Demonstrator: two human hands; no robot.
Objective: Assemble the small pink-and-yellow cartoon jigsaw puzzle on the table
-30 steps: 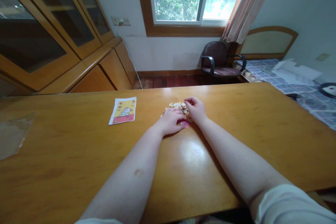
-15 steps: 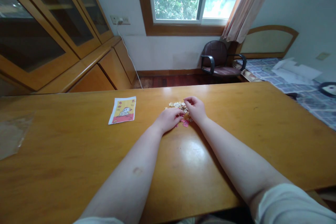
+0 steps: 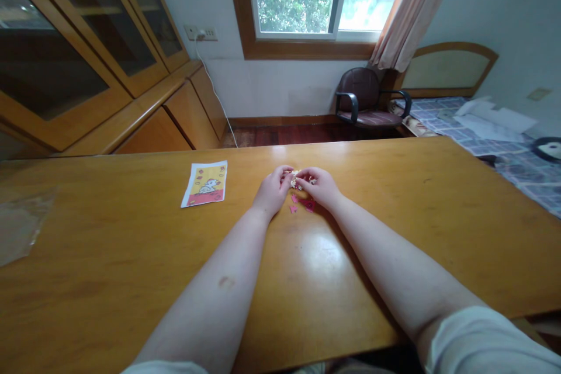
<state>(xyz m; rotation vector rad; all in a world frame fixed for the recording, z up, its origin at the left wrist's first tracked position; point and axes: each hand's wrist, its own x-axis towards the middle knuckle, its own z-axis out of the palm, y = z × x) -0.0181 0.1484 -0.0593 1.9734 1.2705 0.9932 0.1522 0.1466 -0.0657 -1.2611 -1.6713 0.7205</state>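
Note:
A small pile of jigsaw puzzle pieces (image 3: 297,180), mostly pale, lies between my two hands on the wooden table. My left hand (image 3: 274,188) curls its fingers around the left side of the pile, touching the pieces. From the right, my right hand (image 3: 321,186) reaches in with bent fingers and thumb among the pieces. Which single pieces the fingertips hold is too small to tell. Nearer me lie a few pink puzzle pieces (image 3: 309,205), apart from the pile. To the left is a picture sheet (image 3: 205,184) with a white duck-like animal on yellow and pink.
The table (image 3: 131,269) spans the view. A clear plastic bag (image 3: 24,228) lies at its left edge. Beyond stand a glass-door cabinet (image 3: 127,70), a brown armchair (image 3: 362,99) and a bed (image 3: 473,123) with papers on it.
My left hand has moved slightly away from me, to the pile's left side. My right hand has turned inward and to the left, over the pile. The pink pieces are now uncovered.

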